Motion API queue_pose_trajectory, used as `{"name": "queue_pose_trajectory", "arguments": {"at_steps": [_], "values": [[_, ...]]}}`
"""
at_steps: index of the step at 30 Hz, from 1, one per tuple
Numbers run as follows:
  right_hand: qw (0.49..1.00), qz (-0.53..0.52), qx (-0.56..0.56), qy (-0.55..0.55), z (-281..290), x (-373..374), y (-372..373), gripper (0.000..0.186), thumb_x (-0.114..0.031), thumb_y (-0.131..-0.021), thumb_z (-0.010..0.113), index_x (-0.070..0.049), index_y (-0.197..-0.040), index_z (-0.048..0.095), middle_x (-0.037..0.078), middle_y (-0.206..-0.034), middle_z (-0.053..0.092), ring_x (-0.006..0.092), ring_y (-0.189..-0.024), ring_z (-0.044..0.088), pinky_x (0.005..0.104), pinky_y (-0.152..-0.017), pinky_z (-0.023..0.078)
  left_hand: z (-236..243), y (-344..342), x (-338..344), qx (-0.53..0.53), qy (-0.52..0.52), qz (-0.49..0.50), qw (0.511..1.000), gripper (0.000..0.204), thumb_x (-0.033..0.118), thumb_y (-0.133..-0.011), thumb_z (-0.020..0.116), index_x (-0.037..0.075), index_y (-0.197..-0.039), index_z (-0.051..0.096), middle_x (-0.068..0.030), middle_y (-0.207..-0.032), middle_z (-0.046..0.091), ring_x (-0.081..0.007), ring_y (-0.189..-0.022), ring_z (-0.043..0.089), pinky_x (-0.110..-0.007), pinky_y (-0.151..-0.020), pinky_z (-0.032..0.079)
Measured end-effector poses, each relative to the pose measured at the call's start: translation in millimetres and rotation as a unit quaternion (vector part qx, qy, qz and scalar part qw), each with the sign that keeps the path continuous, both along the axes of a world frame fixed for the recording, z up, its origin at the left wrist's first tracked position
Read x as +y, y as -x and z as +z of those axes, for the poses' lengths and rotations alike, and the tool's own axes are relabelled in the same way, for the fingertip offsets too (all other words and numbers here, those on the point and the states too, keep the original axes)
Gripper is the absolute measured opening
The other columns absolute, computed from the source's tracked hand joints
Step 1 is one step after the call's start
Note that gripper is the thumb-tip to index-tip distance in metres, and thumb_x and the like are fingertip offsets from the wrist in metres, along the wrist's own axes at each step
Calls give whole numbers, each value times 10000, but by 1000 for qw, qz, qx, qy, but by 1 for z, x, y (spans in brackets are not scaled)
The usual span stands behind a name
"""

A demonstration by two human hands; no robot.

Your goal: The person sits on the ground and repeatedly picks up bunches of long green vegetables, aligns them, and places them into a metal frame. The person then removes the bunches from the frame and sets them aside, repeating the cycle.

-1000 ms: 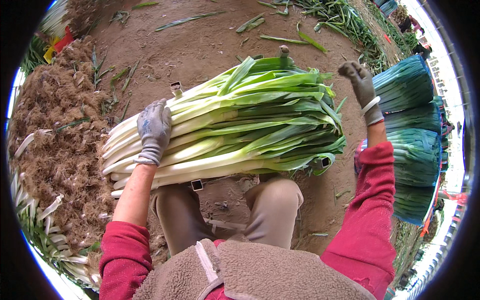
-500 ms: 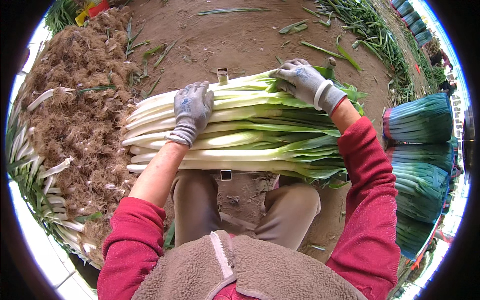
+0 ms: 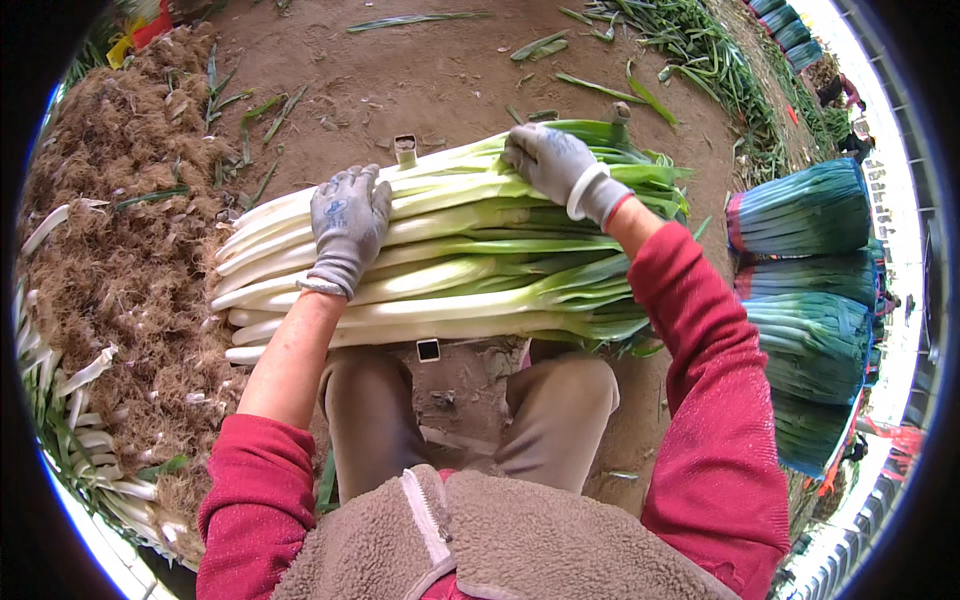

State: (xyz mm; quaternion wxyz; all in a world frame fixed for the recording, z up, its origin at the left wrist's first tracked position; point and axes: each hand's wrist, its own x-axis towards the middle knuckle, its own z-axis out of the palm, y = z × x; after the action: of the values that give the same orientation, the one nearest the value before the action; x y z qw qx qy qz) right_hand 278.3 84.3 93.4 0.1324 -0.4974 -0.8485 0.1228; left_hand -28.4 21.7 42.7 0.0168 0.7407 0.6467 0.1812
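Note:
A broad pile of leeks (image 3: pixel 450 272) lies crosswise above my knees, white stems to the left and green leaves to the right. My left hand (image 3: pixel 347 225), in a grey glove, rests flat on the white stems, fingers stretched toward the far side. Also gloved, with a white band at the wrist, my right hand (image 3: pixel 562 170) curls its fingers over the far leeks where white turns to green. Its thumb is hidden. Square metal tube ends (image 3: pixel 428 350) show at the near and far sides of the pile.
To the left, a large heap of root-ended leeks (image 3: pixel 130 260) lies on the ground. Wrapped leek bundles (image 3: pixel 800 215) are stacked at the right. Loose green leaves (image 3: pixel 680 50) lie at the far right, with scattered scraps on the dirt floor (image 3: pixel 330 70).
The whole view has shifted, so the scene sits further left. My right hand's fingers are more curled over the far leeks. My left hand stays on the stems.

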Motion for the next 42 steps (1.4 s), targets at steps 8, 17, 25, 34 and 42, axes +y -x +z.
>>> {"name": "queue_pose_trajectory", "arguments": {"at_steps": [8,17,25,34,42], "values": [[903,-292,-151,-276,146,94,-175,296,-257,-959,523,-51,-1160,591,202,-1113,640,392,-1020,613,455,-874,491,-2,1,0,-14,0,2,1000,399,373,-939,527,105,-1209,647,-109,-1216,657,-279,-1170,579,-438,-1026,380],[954,-18,-163,-250,42,-44,14,510,-355,-977,528,-130,-1428,454,124,-1514,408,327,-1387,373,509,-1120,263,-3,-5,-1,-67,-56,8,996,286,292,-877,548,89,-991,716,-149,-937,696,-330,-905,652,-460,-867,484],[956,-72,-223,-175,9,-42,83,509,-412,-1023,367,-104,-1407,493,116,-1458,491,289,-1362,431,469,-1118,285,14,-6,-12,-73,30,48,996,403,407,-938,491,79,-1082,676,-149,-1127,662,-297,-1117,593,-429,-1043,370],[952,-95,-261,-125,-32,-46,103,481,-397,-1043,338,-141,-1413,509,59,-1463,499,257,-1365,440,421,-1145,280,-8,161,-6,-9,223,2,975,283,172,-939,457,67,-952,720,-158,-947,724,-279,-915,704,-387,-808,557],[975,-12,-156,-158,-9,-56,111,410,-279,-991,490,-150,-1378,532,90,-1401,535,306,-1284,494,435,-1083,341,-50,343,-92,-617,64,349,703,838,719,-950,258,102,-1514,319,-158,-1558,329,-275,-1432,322,-411,-1156,271]]}}
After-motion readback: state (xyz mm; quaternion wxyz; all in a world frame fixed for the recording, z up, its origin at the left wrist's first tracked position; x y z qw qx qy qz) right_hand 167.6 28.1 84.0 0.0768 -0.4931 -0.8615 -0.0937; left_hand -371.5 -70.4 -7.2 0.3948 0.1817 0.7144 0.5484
